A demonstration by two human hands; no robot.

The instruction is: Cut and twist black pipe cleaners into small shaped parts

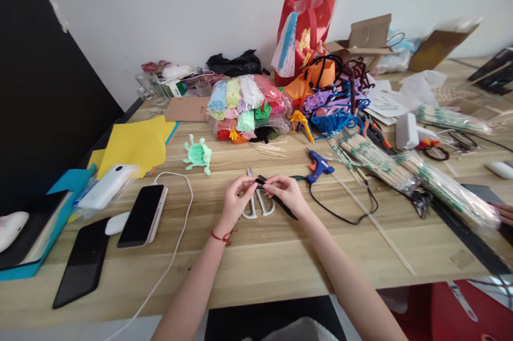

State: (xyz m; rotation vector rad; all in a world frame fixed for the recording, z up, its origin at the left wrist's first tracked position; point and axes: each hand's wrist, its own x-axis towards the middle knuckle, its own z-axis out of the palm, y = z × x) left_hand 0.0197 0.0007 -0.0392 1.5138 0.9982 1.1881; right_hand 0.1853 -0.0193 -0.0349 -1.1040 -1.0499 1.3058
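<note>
Both my hands meet over the middle of the table, pinching a thin black strip [286, 209], perhaps ribbon or pipe cleaner. My left hand [239, 191] grips one end between thumb and fingertips. The strip runs through the fingers of my right hand [286, 191] and trails below it. Under my hands lie white-handled scissors [249, 215], partly covered. To the right is a blue glue gun [318, 164] with a black cord. A mint-green fuzzy figure with knobbed legs [197, 154] rests to the left, and loose wooden sticks [269, 148] lie behind.
Bagged bundles of coloured pipe cleaners [240, 100] stand behind, near a red bag [306, 31] and a tangled coloured pile [328, 95]. Packs of sticks [449, 186] lie right, where another person's hand [504, 212] shows. Left are phones [82, 261], a power bank [142, 216] and yellow sheets [132, 146].
</note>
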